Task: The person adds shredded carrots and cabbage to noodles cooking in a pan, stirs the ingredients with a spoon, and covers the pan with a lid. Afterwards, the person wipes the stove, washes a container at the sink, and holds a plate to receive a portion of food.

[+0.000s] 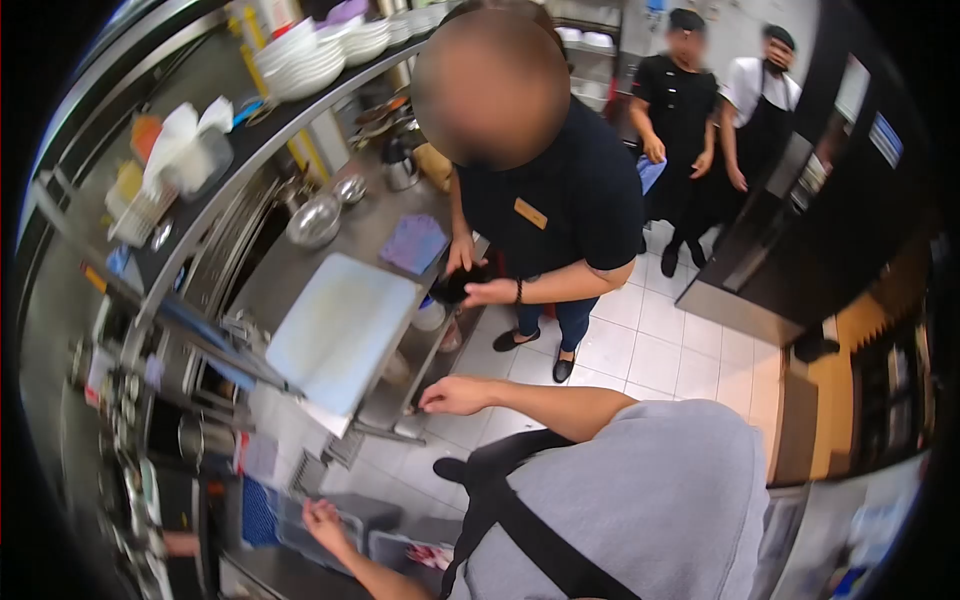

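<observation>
My right hand reaches out past the corner of the steel counter, above the tiled floor. Its fingers are loosely bent and nothing shows in them. Lower in the view, my left hand is raised over grey plastic tubs, with fingers apart and slightly curled, holding nothing I can see. Nearest to my right hand on the counter lies a large white cutting board, its surface bare and slightly stained. Facing me, a person in a dark shirt holds a small black object in both hands; its kind is unclear.
On the steel counter are a purple-blue cloth, metal bowls and a steel jug. An overhead shelf carries stacked white bowls. Two people in aprons stand by a dark door at the back.
</observation>
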Available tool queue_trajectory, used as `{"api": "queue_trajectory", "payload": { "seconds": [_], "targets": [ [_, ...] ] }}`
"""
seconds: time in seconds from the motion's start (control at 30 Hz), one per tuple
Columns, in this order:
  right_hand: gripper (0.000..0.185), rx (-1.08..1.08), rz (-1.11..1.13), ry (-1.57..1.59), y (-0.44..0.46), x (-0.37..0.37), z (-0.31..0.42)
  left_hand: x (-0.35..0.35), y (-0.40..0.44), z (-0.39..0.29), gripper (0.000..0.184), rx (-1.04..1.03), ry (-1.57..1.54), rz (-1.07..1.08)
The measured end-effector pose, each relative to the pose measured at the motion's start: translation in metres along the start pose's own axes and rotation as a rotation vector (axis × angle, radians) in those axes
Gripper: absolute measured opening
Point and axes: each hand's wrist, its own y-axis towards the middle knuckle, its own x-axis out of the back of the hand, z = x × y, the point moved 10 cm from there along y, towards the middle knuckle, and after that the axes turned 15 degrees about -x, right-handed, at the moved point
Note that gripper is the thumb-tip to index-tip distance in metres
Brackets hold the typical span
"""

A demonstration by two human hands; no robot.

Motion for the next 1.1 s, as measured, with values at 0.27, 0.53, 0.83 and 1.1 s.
{"api": "queue_trajectory", "payload": {
  "seconds": [0.27, 0.53, 0.83, 1.1],
  "targets": [
    [0.054, 0.222, -0.257, 0.284, 0.145, 0.012, 0.196, -0.059, 0.204, -0.238, 0.043, -0.395, -0.216, -0.086],
    [0.072, 0.373, -0.469, 0.187, 0.231, -0.007, 0.334, -0.057, 0.401, -0.282, 0.041, -0.491, -0.449, -0.347],
    [0.041, -0.073, -0.846, 0.454, 0.275, -0.006, 0.332, -0.072, 0.606, -0.335, 0.03, -0.544, -0.592, -0.263],
    [0.051, -0.279, -1.051, 0.668, 0.266, -0.012, 0.325, -0.103, 0.665, -0.319, 0.03, -0.564, -0.739, -0.312]
  ]
}}
